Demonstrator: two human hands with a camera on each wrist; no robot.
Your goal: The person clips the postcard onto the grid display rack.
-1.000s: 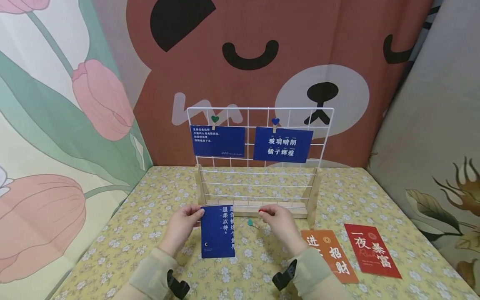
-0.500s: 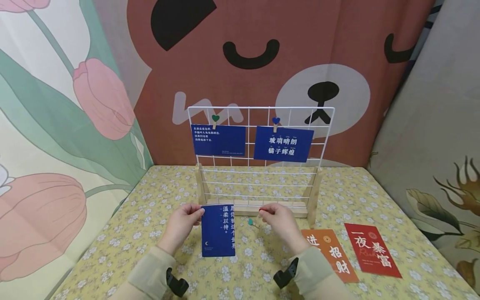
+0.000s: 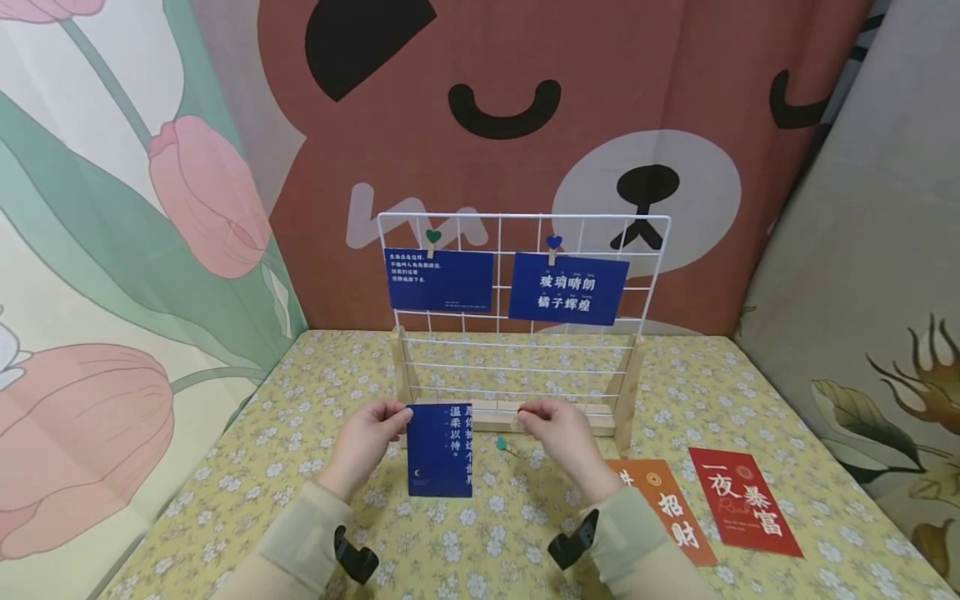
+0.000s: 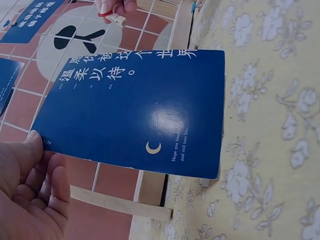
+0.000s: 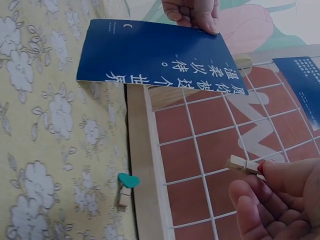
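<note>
My left hand (image 3: 368, 444) pinches a blue card (image 3: 440, 450) with white lettering by its upper left corner, and the card hangs upright over the table. Between the thumb and fingers of my right hand (image 3: 559, 437) is a small wooden clothespin (image 5: 244, 164) with a red ornament. Behind both hands stands a white wire grid rack (image 3: 517, 216) on wooden feet. Two more blue cards hang on it: the left one (image 3: 441, 282) under a green heart clothespin (image 3: 432, 239), the right one (image 3: 567, 289) under a blue heart clothespin (image 3: 553, 244).
A clothespin with a teal heart (image 5: 128, 180) lies on the flowered tablecloth (image 3: 300, 400) in front of the rack. To the right lie an orange card (image 3: 663, 508) and a red card (image 3: 746, 501). A curtain with a bear print (image 3: 510, 50) hangs behind the rack.
My left hand has risen slightly with the blue card, which now hangs a little higher. The right hand has also lifted slightly, still pinching the clothespin.
</note>
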